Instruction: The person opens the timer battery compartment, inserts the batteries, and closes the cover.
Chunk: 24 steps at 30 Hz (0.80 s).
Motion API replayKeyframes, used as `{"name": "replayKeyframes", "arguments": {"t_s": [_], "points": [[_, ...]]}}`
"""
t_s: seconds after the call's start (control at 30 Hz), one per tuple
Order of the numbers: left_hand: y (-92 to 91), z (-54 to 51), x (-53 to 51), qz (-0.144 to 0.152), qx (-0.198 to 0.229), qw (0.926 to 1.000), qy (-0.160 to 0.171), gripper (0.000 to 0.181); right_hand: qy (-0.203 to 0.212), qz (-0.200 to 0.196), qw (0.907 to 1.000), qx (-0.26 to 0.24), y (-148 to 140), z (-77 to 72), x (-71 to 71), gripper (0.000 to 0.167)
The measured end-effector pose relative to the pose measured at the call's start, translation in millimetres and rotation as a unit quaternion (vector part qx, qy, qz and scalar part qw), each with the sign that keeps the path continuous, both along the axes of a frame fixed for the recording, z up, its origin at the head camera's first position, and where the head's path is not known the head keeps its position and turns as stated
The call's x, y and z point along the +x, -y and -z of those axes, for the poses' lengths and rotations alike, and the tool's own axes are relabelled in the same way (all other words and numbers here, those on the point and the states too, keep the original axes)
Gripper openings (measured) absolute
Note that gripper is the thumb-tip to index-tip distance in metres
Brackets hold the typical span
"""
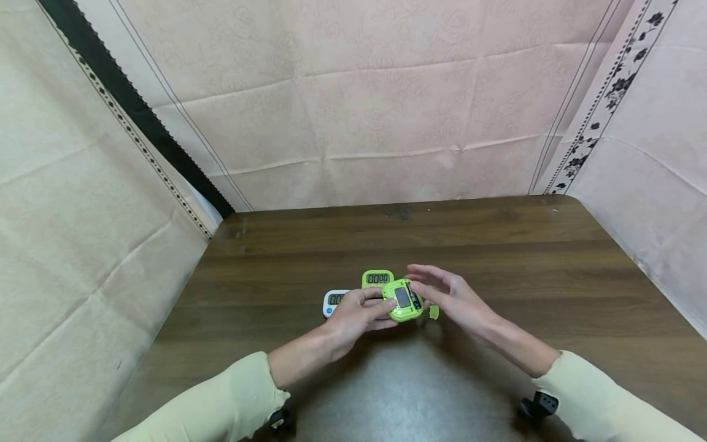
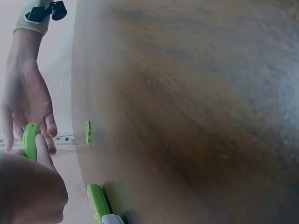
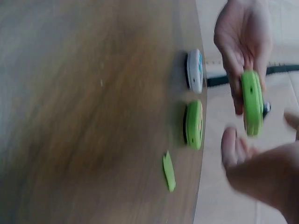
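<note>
My left hand [image 1: 356, 314] holds a green digital timer [image 1: 402, 298] above the table, its thumb on the face turned up. That face has a grey panel and an uncovered battery compartment with a dark battery [image 1: 415, 299] in it. In the right wrist view, a dark bit [image 3: 266, 109] sticks out from the timer's side. My right hand [image 1: 450, 298] is close by on the right, fingers loosely spread and nothing held. The right wrist view shows a gap between its fingers and the timer. A small green battery cover [image 3: 169, 171] lies on the table below.
A second green timer [image 1: 377, 278] and a white timer [image 1: 334, 301] lie on the brown wooden table [image 1: 442, 233], just behind and left of the hands. Pale patterned cloth [image 1: 386, 110] hangs behind the table and along both sides.
</note>
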<state>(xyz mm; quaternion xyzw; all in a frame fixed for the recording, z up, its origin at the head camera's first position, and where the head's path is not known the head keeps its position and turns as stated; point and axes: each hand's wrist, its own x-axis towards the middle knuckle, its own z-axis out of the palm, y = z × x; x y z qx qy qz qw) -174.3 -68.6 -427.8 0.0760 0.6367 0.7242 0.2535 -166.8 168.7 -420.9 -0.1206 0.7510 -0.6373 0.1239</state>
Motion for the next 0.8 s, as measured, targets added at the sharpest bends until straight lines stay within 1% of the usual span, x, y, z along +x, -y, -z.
{"name": "replayKeyframes", "arguments": {"t_s": [0.07,0.13,0.2,0.27,0.47,0.53,0.7,0.8], "points": [[1.3,-0.3,-0.9,0.005,0.002,1.0000,0.005,0.046,-0.008,-0.055,0.9983,-0.017,-6.0,0.7,-2.3,0.062],[2.7,-1.0,-1.5,0.011,0.004,0.9999,0.008,0.045,-0.009,-0.101,0.9942,-0.036,-10.6,1.6,-4.5,0.065],[4.0,-1.4,-2.0,0.016,0.006,0.9998,0.009,0.043,-0.006,-0.126,0.9909,-0.049,-13.2,2.9,-6.0,0.067],[4.9,-1.4,-2.5,0.022,0.009,0.9997,0.011,0.042,-0.005,-0.132,0.9899,-0.052,-14.0,4.1,-6.8,0.068],[6.3,-2.7,-2.8,0.036,0.015,0.9991,0.015,0.042,-0.016,-0.106,0.9929,-0.050,-12.4,4.6,-5.0,0.062],[6.5,-3.6,-3.1,0.038,0.017,0.9990,0.015,0.044,-0.003,-0.095,0.9940,-0.055,-10.9,3.1,-2.9,0.062],[6.4,-7.0,-4.3,0.038,0.017,0.9991,0.007,0.048,0.051,-0.051,0.9952,-0.066,-4.5,-3.7,4.9,0.063],[6.4,-8.2,-5.2,0.042,0.012,0.9990,-0.007,0.047,0.059,-0.023,0.9956,-0.068,-0.3,-7.3,8.8,0.061]]}}
